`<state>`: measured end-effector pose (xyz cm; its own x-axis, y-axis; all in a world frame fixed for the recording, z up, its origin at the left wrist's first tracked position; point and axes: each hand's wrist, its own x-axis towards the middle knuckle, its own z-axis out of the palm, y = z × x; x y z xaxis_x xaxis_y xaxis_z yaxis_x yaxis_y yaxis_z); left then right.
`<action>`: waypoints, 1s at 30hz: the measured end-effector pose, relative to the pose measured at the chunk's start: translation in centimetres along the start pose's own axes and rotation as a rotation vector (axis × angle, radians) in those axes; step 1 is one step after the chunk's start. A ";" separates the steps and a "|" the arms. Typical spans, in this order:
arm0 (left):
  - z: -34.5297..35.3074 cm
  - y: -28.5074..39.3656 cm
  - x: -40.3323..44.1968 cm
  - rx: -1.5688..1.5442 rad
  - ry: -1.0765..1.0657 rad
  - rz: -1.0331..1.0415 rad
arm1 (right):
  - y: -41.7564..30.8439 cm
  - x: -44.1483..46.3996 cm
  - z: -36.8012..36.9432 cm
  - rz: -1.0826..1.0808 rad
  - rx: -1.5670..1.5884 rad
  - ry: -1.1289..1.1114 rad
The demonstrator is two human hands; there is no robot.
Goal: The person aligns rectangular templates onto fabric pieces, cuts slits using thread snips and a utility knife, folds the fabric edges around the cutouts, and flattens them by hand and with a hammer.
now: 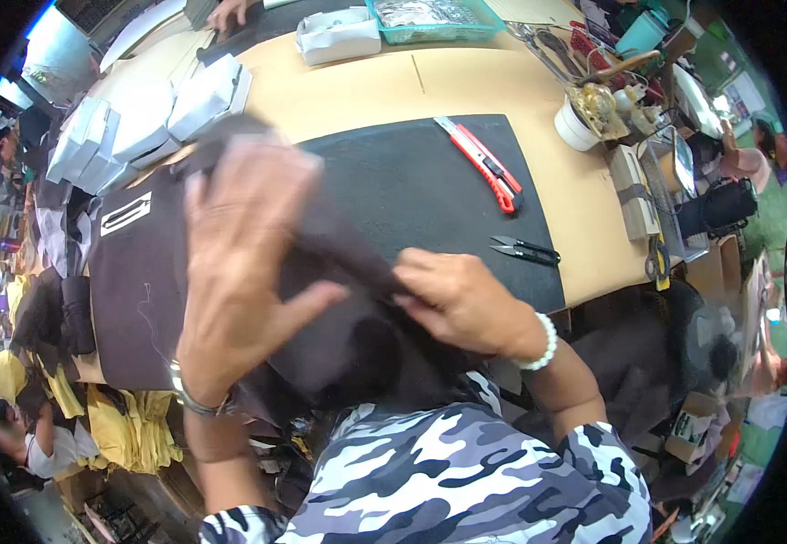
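Dark brown fabric (348,344) hangs over the near edge of the table, partly lifted and blurred. My right hand (452,295), a beaded bracelet at its wrist, pinches a fold of it. Above the cloth's left part, my left hand (244,236) is stretched out with the thumb apart, its fingertips smeared by motion. More dark brown cloth (131,299) lies flat to the left, with a white slotted rectangle (126,214) and a loose thread on it. A black mat (393,181) carries a red utility knife (484,163) and black thread snips (527,251).
White boxes (208,95) stand at the back left; another white box (339,38) and a teal tray (434,23) are at the back. A white pot (577,125) and tools crowd the right edge. Another person's hand (228,14) shows at the top. Yellow cloth (126,426) hangs lower left.
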<state>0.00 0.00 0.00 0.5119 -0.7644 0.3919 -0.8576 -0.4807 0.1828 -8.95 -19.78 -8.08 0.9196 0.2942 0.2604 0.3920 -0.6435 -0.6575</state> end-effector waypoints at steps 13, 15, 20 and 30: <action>-18.9 -28.2 -7.0 0.805 -0.317 -0.466 | 5.3 -7.8 -3.8 0.319 -0.503 0.353; -21.4 -30.1 -10.1 0.548 -0.244 -0.643 | 6.2 -9.1 -4.0 0.416 -0.487 0.326; -15.1 -18.3 -6.9 -0.228 -0.180 -1.155 | 7.3 -9.7 -4.7 0.603 -0.209 0.290; 13.2 2.3 1.2 -1.615 0.317 -0.937 | 0.6 -5.5 -2.4 0.489 0.722 0.656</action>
<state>-0.70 -7.64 -11.06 0.9111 -0.3439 -0.2270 0.3395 0.3143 0.8865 -13.66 -23.50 -8.22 0.8907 -0.4525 0.0431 0.0692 0.0411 -0.9968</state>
